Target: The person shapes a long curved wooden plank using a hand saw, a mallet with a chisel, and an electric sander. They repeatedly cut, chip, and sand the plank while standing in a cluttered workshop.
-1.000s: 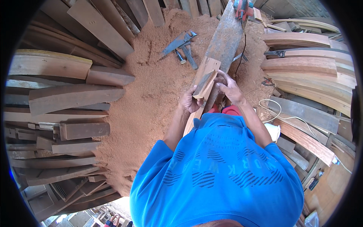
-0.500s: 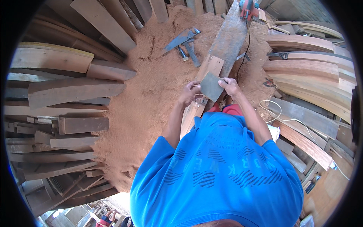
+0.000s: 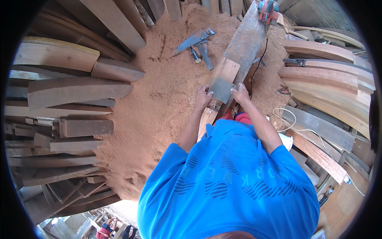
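A flat grey square sheet (image 3: 223, 90) lies along a pale wooden board (image 3: 227, 70), covering part of it. My left hand (image 3: 203, 97) is at the sheet's left edge, its fingers curled and the fingertips touching the edge. Across from it, my right hand (image 3: 241, 95) pinches the sheet's right edge between thumb and fingers. The board rests on a long, dusty plank (image 3: 247, 44) that runs away from me. Whether the sheet is stiff or flexible I cannot tell.
A handsaw (image 3: 195, 40) and a hammer (image 3: 204, 55) lie on the sawdust-covered ground (image 3: 159, 103). A red power tool (image 3: 268, 12) with a black cord sits at the plank's far end. Stacked timber (image 3: 79, 91) lines the left, more boards (image 3: 318, 77) the right. A pale cable (image 3: 294, 115) loops at right.
The sheet, tilted and held up between my hands before, now lies lower and in line with the board. My hands have shifted with it. The whole view has moved slightly.
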Demonstrator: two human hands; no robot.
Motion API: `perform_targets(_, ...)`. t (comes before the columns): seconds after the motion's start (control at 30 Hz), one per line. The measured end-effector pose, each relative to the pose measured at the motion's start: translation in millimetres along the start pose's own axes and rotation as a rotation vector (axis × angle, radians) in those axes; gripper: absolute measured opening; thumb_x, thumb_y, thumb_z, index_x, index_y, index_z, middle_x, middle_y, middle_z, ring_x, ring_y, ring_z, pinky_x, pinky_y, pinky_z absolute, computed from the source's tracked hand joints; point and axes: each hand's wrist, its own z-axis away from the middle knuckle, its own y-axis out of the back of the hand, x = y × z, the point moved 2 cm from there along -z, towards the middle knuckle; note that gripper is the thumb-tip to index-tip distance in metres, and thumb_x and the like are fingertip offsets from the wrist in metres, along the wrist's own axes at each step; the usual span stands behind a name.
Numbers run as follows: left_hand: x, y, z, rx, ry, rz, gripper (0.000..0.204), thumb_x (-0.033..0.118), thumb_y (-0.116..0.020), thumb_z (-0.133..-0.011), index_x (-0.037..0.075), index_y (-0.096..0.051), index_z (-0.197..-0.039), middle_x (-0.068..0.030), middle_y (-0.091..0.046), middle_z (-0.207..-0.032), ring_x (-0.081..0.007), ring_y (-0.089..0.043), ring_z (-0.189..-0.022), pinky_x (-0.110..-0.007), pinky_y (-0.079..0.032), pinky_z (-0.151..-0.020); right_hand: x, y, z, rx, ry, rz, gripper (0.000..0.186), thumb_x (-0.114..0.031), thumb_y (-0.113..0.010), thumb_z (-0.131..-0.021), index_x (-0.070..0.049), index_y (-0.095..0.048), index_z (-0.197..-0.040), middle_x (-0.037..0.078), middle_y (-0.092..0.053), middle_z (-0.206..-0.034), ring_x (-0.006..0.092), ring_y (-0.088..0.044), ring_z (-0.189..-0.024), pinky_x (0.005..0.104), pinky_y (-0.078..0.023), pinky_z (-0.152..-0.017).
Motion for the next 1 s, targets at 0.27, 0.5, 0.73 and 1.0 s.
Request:
perform_targets(0.27, 26, 26, 6, -0.156, 0.050, -0.011, 0.043, 0.022, -0.067, -0.088, 0.001, -0.064, -0.126, -0.0197, -0.071, -0.109, -0.0281, -0.069, -0.101, -0.037, -0.053, -0.091, -6, -7, 20, -0.166, -0.258, -0.309, 0.025, -0.016, -0.063, -0.090, 0.005, -0.068, -0.103, 0.017, -0.071, -0.083, 0.0207, -0.068, -0.065, 0.0338, -0.055, -0.058)
perform_targets(0.5, 21, 25, 2, -0.190, 0.121, 0.067, 0.042, 0.022, -0.067, -0.088, 0.006, -0.065, -0.127, -0.0163, -0.070, -0.115, -0.0270, -0.068, -0.104, -0.037, -0.052, -0.093, -23, -6, 12, -0.202, -0.259, -0.189, 0.021, -0.015, -0.065, -0.091, 0.006, -0.068, -0.095, 0.012, -0.070, -0.078, 0.0178, -0.066, -0.061, 0.0316, -0.054, -0.054)
perform_targets(0.73, 14, 15, -6, -0.200, 0.095, 0.065, 0.042, 0.022, -0.067, -0.088, 0.005, -0.065, -0.126, -0.0160, -0.071, -0.116, -0.0264, -0.068, -0.105, -0.037, -0.051, -0.095, -1, -14, -3, -0.220, -0.184, -0.014, 0.026, -0.025, -0.065, -0.086, -0.001, -0.073, -0.080, 0.010, -0.072, -0.071, 0.0200, -0.070, -0.070, 0.0345, -0.053, -0.072)
perform_targets(1.0, 17, 23, -14, -0.280, 0.119, 0.093, 0.049, 0.024, -0.065, -0.083, 0.003, -0.064, -0.127, -0.0201, -0.069, -0.115, -0.0310, -0.067, -0.107, -0.039, -0.051, -0.097, 5, -16, -8, -0.189, -0.076, 0.088, 0.029, -0.026, -0.064, -0.084, 0.000, -0.073, -0.080, 0.014, -0.072, -0.074, 0.0274, -0.072, -0.079, 0.0398, -0.054, -0.078)
